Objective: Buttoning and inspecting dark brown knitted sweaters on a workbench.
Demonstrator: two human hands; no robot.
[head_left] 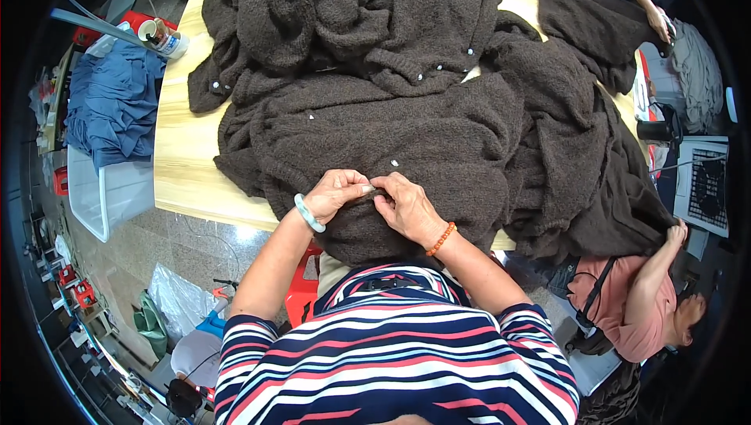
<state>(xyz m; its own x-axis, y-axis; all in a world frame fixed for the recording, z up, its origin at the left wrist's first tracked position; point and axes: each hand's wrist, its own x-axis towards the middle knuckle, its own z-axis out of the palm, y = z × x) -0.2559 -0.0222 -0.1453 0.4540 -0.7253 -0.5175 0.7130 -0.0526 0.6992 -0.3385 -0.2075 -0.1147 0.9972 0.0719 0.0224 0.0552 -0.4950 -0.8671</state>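
Dark brown knitted garments (438, 131) lie heaped over the table, and the nearest one hangs down toward my lap. My left hand (338, 192), above a pale green bangle, pinches a bit of the knit between thumb and fingertips. Close against it, my right hand (408, 204), with an orange bead bracelet at the wrist, also has its fingers closed on the same knit. The fingertips of both hands nearly meet; any small thing between them is hidden. A small whitish button-like piece (395, 163) sits on the fabric just beyond my right hand.
The pale wooden table (184, 178) shows along the left. A white bin (113, 190) of blue cloth (113, 104) stands beside it. At right, a person in pink (626, 300) holds a brown garment; another person's hand (659, 24) handles knit at far right. A cup (152, 31) stands far left.
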